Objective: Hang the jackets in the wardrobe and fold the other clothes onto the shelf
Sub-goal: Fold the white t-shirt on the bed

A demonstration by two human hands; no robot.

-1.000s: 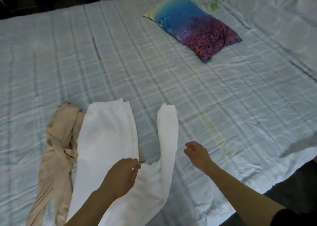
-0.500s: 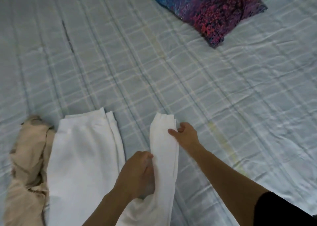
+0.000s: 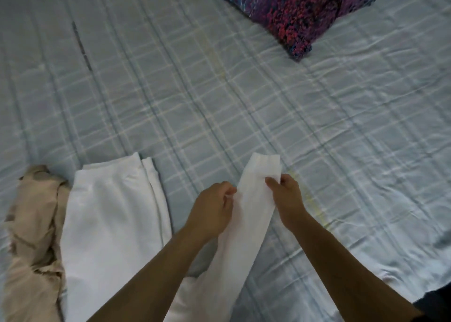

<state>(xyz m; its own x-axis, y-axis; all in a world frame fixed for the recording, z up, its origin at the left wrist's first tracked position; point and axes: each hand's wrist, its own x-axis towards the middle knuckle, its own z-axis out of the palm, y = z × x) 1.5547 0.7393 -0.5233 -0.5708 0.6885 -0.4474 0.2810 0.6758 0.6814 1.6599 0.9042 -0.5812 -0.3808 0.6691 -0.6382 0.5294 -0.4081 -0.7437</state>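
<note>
i see the white trousers (image 3: 109,224) spread flat on the checked bedsheet (image 3: 244,114), and i take them as my landmark. their folded body lies on the left part, cuffs pointing away from me, and one separate white leg (image 3: 253,199) angles out to the right of that body, with a strip of sheet showing between the two.

my left hand (image 3: 212,209) sits on the left edge of that loose leg, fingers curled and pinching the cloth near its upper part. my right hand (image 3: 286,194) is on the opposite edge of the same leg, thumb on top and fingers curled under, pinching the fabric just below the cuff. both hands have hold of the leg, one on each side, close together.

just left of the trousers, touching their edge, a beige garment (image 3: 31,236) lies crumpled on the sheet.

far beyond the trousers, toward the top right, a blue and red patterned pillow (image 3: 300,11) rests on the bedsheet, well apart from the clothes.
</note>
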